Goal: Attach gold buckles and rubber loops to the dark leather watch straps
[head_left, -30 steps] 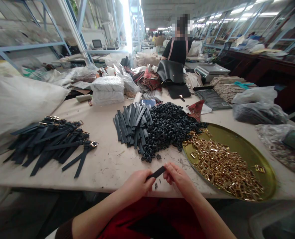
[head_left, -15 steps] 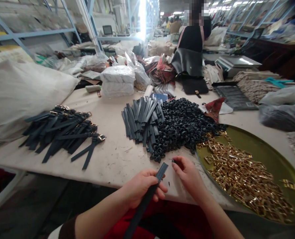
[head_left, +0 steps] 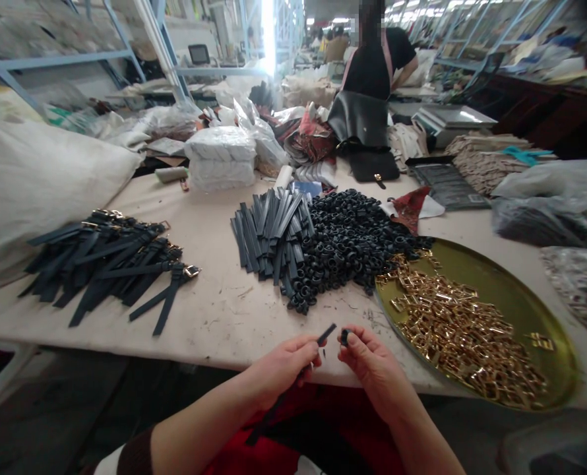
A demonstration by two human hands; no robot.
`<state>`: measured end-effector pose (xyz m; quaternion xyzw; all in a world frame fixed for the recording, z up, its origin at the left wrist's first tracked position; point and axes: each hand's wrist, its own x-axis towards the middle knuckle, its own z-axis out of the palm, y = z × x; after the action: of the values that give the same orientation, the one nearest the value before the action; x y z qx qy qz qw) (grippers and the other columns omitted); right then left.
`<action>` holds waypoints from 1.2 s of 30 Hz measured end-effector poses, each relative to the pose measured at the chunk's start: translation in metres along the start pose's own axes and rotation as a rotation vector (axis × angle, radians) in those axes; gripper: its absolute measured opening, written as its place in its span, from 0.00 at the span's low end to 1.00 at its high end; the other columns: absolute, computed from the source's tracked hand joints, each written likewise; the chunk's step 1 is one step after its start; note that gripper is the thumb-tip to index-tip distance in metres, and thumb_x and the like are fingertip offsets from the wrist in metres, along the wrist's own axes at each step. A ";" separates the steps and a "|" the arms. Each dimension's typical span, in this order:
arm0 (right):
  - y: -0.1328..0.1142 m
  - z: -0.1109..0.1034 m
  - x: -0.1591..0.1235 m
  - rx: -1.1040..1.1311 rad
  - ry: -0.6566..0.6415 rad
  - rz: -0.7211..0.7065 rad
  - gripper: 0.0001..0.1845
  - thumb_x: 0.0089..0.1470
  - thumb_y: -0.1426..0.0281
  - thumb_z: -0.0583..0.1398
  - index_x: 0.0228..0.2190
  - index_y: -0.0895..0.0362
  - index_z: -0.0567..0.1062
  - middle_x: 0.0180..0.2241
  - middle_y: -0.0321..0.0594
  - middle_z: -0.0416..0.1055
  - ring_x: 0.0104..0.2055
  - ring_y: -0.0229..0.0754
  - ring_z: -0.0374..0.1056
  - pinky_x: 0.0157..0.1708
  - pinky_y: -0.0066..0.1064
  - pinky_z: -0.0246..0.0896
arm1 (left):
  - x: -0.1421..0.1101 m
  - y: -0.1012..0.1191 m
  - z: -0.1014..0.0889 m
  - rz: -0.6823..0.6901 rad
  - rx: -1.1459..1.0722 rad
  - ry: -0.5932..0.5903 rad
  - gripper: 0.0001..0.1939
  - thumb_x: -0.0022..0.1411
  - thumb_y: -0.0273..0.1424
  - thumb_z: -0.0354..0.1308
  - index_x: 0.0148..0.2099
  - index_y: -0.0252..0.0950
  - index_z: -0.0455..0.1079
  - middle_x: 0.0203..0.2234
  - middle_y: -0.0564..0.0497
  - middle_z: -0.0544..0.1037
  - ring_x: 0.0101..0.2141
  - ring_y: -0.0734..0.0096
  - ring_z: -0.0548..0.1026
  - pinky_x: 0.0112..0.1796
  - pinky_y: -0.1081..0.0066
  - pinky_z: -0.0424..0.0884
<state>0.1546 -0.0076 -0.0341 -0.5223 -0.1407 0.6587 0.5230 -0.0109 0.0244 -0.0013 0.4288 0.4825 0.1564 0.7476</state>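
Observation:
My left hand point(head_left: 283, 366) is closed around a dark strap point(head_left: 326, 334) whose tip sticks up past the fingers while the rest hangs below the table edge. My right hand point(head_left: 370, 359) pinches a small black loop point(head_left: 344, 336) just right of the strap tip. Both hands hover at the near edge of the table point(head_left: 214, 316). Beyond them lie a heap of black loops point(head_left: 353, 241) and a bundle of plain dark straps point(head_left: 271, 237). A round gold tray point(head_left: 511, 290) of gold buckles point(head_left: 452, 330) sits to the right.
A pile of straps with buckles fitted point(head_left: 110, 267) lies at the left. A big white sack point(head_left: 41, 185) fills the far left. Wrapped white bundles point(head_left: 220, 165), bags and fabric crowd the back. A person in a black top point(head_left: 372, 66) stands behind the table.
My right hand drew back from the loop heap with a loop and came close to the strap tip. The left hand's strap now shows less above the fingers.

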 end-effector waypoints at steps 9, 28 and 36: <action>0.006 -0.008 -0.020 0.016 0.005 -0.014 0.15 0.40 0.64 0.65 0.31 0.57 0.70 0.27 0.31 0.67 0.24 0.28 0.62 0.27 0.21 0.61 | -0.004 0.006 0.015 0.069 0.327 -0.078 0.17 0.57 0.34 0.44 0.45 0.34 0.68 0.16 0.58 0.62 0.17 0.79 0.59 0.19 0.78 0.55; -0.001 -0.009 -0.030 -0.388 -0.160 -0.054 0.18 0.39 0.59 0.64 0.30 0.58 0.70 0.17 0.29 0.66 0.22 0.33 0.61 0.26 0.26 0.54 | -0.006 0.009 0.017 0.136 0.649 -0.229 0.14 0.58 0.34 0.41 0.32 0.34 0.66 0.18 0.56 0.65 0.17 0.78 0.63 0.19 0.79 0.59; -0.002 -0.005 -0.035 -0.180 -0.180 -0.115 0.16 0.42 0.61 0.62 0.32 0.57 0.69 0.22 0.31 0.65 0.22 0.31 0.59 0.27 0.25 0.55 | -0.007 0.001 0.018 0.270 0.566 -0.086 0.23 0.60 0.37 0.43 0.57 0.37 0.54 0.38 0.48 0.73 0.36 0.69 0.70 0.40 0.70 0.63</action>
<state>0.1570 -0.0382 -0.0153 -0.4969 -0.2756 0.6565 0.4961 0.0006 0.0114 0.0066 0.6863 0.4133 0.0955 0.5909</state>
